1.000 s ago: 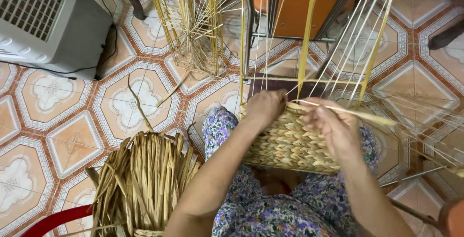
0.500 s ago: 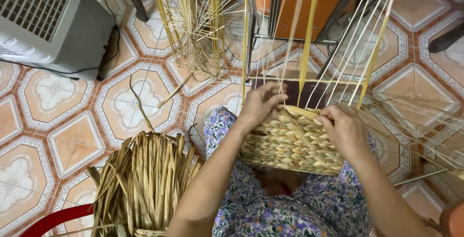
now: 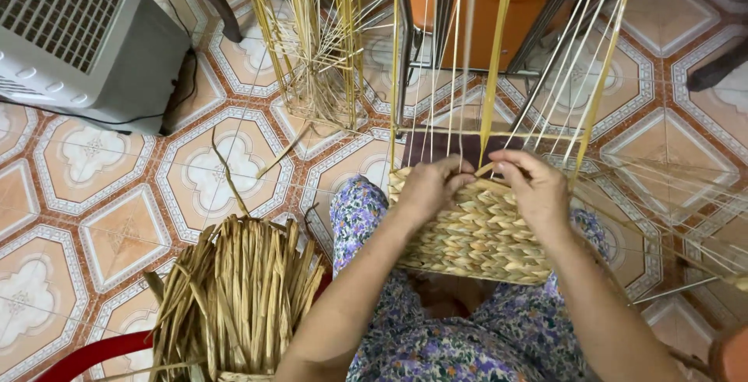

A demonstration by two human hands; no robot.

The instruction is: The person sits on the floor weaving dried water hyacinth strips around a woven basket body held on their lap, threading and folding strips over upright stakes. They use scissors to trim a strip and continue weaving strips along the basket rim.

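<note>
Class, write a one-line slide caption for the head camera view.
Both hands weave a straw basket on the lap, a bundle of straw beside.

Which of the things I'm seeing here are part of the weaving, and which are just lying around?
In use:
- left hand and right hand, both at the top edge of the woven basket
- upright stakes rising from the basket
- bundle of dried reeds beside the knee

Lying about:
- grey fan unit
- second stake frame on the tiled floor
- orange cabinet

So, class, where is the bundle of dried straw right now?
In the head view the bundle of dried straw stands at lower left on the tiled floor, beside the left hand's forearm.
</note>
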